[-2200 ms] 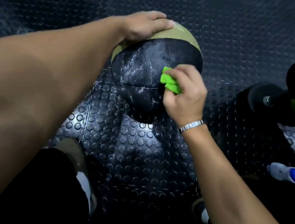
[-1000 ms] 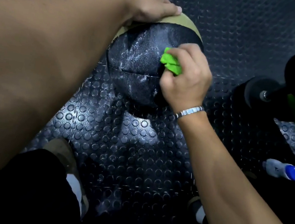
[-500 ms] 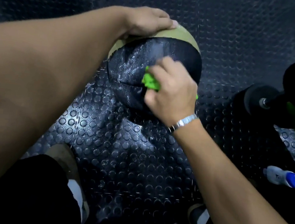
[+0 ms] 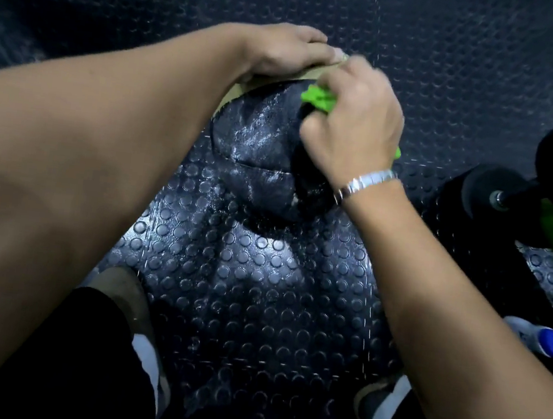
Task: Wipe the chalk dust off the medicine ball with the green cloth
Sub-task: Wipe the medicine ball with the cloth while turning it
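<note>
1. My right hand (image 4: 353, 125) is curled round the bunched green cloth (image 4: 317, 98), pressing it onto the upper right of the medicine ball (image 4: 261, 145), just above frame centre.
2. My left hand (image 4: 286, 52) lies flat on the ball's tan top, its fingers (image 4: 308, 40) straight and close together. It steadies the ball and almost touches my right knuckles.
3. The whitish chalk streaks on the black panel lie left of and below the cloth, so I judge the next stroke should sweep down and left. The right hand is the nearer one. The ball is round, with no long axis, and a seam crosses its middle.
4. My left forearm crowds the ball's left edge and may block that sweep.
5. The ball sits on the studded floor mat (image 4: 260, 276). Well apart are a black weight (image 4: 490, 195) at the right edge and a blue-capped bottle (image 4: 542, 341) at lower right. My shoes are at the bottom of the frame.
</note>
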`<state>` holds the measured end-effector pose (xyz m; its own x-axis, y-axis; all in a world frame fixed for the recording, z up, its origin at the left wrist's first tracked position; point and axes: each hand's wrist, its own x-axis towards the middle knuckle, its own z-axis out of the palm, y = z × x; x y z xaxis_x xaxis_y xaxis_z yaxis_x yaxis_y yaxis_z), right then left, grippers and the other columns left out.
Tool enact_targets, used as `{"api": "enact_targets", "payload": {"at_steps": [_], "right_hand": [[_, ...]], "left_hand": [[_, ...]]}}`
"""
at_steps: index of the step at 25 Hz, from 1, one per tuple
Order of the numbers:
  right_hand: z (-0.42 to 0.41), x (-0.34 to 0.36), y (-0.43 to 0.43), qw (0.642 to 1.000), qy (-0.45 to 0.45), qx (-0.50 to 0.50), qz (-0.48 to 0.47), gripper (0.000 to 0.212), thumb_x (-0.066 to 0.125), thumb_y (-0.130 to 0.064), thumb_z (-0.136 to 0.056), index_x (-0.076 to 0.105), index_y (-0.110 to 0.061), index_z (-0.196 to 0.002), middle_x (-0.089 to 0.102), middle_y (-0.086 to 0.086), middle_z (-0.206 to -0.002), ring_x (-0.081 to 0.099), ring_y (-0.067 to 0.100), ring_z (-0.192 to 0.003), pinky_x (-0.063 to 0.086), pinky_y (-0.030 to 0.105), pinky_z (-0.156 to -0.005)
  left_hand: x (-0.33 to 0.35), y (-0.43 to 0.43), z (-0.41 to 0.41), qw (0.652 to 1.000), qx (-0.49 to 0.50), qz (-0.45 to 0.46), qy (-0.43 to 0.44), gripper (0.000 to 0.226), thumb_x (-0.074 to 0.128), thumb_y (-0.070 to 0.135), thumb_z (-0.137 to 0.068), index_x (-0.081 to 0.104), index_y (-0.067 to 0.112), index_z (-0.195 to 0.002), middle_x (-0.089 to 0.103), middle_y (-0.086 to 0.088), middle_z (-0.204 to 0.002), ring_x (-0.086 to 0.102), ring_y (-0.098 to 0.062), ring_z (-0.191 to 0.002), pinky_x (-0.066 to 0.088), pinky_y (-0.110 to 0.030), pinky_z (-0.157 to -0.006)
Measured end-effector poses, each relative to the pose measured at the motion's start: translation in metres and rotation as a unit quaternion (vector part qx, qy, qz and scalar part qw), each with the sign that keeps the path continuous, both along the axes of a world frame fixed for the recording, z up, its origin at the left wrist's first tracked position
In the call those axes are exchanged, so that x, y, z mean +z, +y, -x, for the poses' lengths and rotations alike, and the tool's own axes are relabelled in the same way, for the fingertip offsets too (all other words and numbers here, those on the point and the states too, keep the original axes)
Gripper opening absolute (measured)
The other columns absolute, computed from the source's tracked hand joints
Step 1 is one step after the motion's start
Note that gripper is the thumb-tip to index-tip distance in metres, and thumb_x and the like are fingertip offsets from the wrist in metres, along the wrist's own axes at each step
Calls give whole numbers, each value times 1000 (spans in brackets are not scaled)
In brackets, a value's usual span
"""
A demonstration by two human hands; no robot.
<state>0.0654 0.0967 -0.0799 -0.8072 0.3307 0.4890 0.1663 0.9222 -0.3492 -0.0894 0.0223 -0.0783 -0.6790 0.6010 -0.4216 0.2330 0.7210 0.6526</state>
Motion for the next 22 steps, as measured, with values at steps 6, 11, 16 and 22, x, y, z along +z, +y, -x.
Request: {"api": "enact_targets", "payload": {"at_steps": [6, 11, 16, 22], "right_hand": [[-21, -2, -19, 983, -65, 136, -109, 15, 53, -16, -64, 64, -11, -74, 64, 5, -87, 60, 33, -84, 39, 31, -50], [7, 10, -35, 982, -118, 92, -116, 14, 62, -12, -75, 69, -7, -87, 65, 8, -103, 59, 33, -99, 42, 35, -53], [-23, 1, -26, 966, -82, 163, -185, 13, 58, -20, -62, 62, -12, -72, 62, 4, -82, 60, 30, -80, 21, 27, -50], [-12, -13, -56, 938, -109, 224, -240, 14, 56, -20, -74, 67, -13, -74, 63, 4, -83, 61, 28, -79, 21, 27, -48]], "left_hand": [[-2, 0, 3, 1000, -4, 2, -25, 67, 60, 69, -95, 45, 43, -155, 51, 8, -155, 54, -17, -133, 44, -40, -117], [-5, -2, 7, 999, -4, -5, -40, 84, 66, 71, -81, 43, 42, -157, 53, 6, -154, 56, -19, -134, 44, -41, -117], [-4, -10, 7, 1000, 9, -4, -30, 72, 57, 76, -90, 44, 47, -154, 49, 7, -158, 52, -20, -136, 41, -43, -118], [-3, -10, 3, 999, 20, -16, -28, 77, 59, 78, -86, 46, 44, -154, 53, 8, -154, 55, -18, -134, 42, -42, -118]]}}
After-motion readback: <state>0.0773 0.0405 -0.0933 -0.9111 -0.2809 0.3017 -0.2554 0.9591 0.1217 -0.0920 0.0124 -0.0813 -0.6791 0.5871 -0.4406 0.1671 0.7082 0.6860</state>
